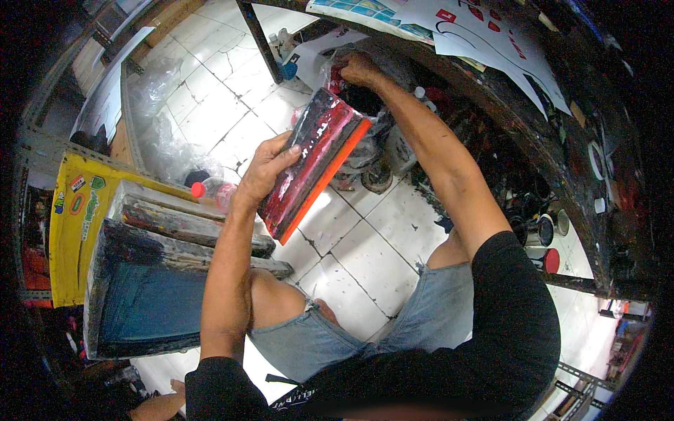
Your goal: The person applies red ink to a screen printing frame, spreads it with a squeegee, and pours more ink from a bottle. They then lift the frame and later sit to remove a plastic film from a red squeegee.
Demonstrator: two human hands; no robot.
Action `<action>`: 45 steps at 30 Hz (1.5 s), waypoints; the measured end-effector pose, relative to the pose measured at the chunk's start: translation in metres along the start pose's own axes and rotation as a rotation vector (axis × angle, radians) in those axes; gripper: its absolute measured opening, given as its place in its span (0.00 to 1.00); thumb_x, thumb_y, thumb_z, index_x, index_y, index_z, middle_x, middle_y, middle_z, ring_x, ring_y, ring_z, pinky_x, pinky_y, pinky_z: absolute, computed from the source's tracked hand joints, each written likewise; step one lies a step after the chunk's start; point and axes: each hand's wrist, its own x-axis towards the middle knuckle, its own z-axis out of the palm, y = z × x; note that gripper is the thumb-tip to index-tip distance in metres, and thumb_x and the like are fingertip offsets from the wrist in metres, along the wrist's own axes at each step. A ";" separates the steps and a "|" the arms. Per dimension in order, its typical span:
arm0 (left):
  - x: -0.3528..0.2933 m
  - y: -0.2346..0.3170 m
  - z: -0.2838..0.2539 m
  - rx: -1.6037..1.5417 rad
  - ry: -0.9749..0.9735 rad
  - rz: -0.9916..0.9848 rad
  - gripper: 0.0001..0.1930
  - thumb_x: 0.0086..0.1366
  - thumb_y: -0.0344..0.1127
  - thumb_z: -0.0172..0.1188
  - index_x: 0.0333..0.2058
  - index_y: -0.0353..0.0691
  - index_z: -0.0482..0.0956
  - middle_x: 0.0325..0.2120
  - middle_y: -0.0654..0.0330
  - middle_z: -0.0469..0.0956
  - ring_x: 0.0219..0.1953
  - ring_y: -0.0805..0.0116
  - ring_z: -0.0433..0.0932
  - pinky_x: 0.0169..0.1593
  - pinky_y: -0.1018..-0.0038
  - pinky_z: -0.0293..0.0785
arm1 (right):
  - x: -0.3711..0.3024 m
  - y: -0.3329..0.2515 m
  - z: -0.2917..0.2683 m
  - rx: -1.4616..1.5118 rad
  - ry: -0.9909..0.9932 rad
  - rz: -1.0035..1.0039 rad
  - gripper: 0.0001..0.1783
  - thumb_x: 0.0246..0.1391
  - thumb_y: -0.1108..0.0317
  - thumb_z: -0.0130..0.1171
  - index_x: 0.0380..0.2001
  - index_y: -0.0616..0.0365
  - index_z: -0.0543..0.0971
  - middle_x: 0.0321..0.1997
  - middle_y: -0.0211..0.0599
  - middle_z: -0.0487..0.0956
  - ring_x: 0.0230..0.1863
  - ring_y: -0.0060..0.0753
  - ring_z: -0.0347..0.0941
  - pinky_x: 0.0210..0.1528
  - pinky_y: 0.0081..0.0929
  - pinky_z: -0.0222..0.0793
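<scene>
My left hand (pixel 270 167) grips a screen-printing squeegee (pixel 313 165) by its handle, thumb lying on the near face. The squeegee is tilted, its handle smeared with dark red, pink and black ink, and an orange blade runs along its right edge. Farther off, my right arm reaches to a container lined with clear plastic (pixel 393 67). There my right hand (pixel 359 70) has its fingers curled in beside a red-stained patch (pixel 335 78); what they hold is too small to make out.
Ink-stained printing frames (pixel 151 288) lean at my left, with a yellow panel (pixel 70 231) behind them. A red-capped plastic bottle (pixel 217 193) stands near. On the right runs a dark workbench (pixel 519 126) with papers; cans (pixel 544 230) sit under it. White tiles (pixel 337 281) cover the floor.
</scene>
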 end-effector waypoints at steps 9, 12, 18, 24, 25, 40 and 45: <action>0.001 -0.001 0.001 -0.007 0.004 -0.028 0.19 0.66 0.42 0.53 0.42 0.26 0.77 0.40 0.62 0.73 0.41 0.75 0.69 0.47 0.77 0.65 | -0.009 -0.013 -0.020 -0.249 0.122 0.058 0.17 0.32 0.64 0.61 0.31 0.56 0.84 0.37 0.50 0.82 0.41 0.54 0.78 0.47 0.45 0.74; -0.002 0.006 0.003 -0.006 0.021 -0.029 0.20 0.66 0.42 0.53 0.42 0.26 0.77 0.41 0.62 0.73 0.41 0.75 0.70 0.47 0.77 0.65 | -0.013 -0.032 -0.024 -0.231 0.115 0.082 0.22 0.33 0.63 0.62 0.37 0.58 0.82 0.42 0.50 0.81 0.44 0.53 0.78 0.49 0.45 0.73; 0.002 0.000 0.001 0.011 -0.007 -0.013 0.20 0.66 0.42 0.53 0.43 0.26 0.77 0.43 0.61 0.73 0.41 0.74 0.70 0.47 0.77 0.65 | 0.009 -0.007 -0.009 -0.195 0.084 0.007 0.28 0.34 0.62 0.65 0.44 0.59 0.79 0.46 0.52 0.79 0.47 0.52 0.77 0.52 0.44 0.72; 0.005 0.000 0.003 0.020 -0.008 0.015 0.21 0.66 0.42 0.53 0.46 0.27 0.76 0.43 0.61 0.74 0.41 0.75 0.71 0.46 0.78 0.65 | 0.006 0.006 -0.018 -0.338 0.119 -0.253 0.21 0.34 0.65 0.64 0.37 0.58 0.81 0.39 0.49 0.81 0.42 0.51 0.78 0.49 0.43 0.73; 0.006 -0.003 0.002 0.039 -0.016 0.018 0.22 0.66 0.43 0.53 0.47 0.27 0.76 0.43 0.61 0.74 0.41 0.74 0.71 0.45 0.78 0.66 | 0.006 0.013 -0.020 -0.303 0.091 -0.249 0.21 0.33 0.63 0.64 0.36 0.59 0.81 0.38 0.47 0.82 0.41 0.50 0.78 0.49 0.43 0.73; 0.029 -0.034 -0.023 -1.415 -0.431 0.234 0.16 0.65 0.43 0.56 0.35 0.36 0.67 0.30 0.58 0.65 0.24 0.71 0.70 0.27 0.78 0.75 | -0.091 0.087 -0.028 -0.140 -0.030 -0.220 0.26 0.44 0.66 0.58 0.49 0.62 0.77 0.52 0.56 0.76 0.59 0.52 0.68 0.65 0.42 0.58; 0.026 -0.032 -0.023 -1.447 -0.580 0.272 0.20 0.65 0.46 0.56 0.41 0.33 0.66 0.27 0.61 0.64 0.25 0.71 0.69 0.28 0.78 0.71 | -0.091 0.035 -0.027 -0.263 -0.372 -0.014 0.24 0.47 0.64 0.60 0.50 0.59 0.78 0.55 0.49 0.76 0.59 0.48 0.69 0.64 0.40 0.58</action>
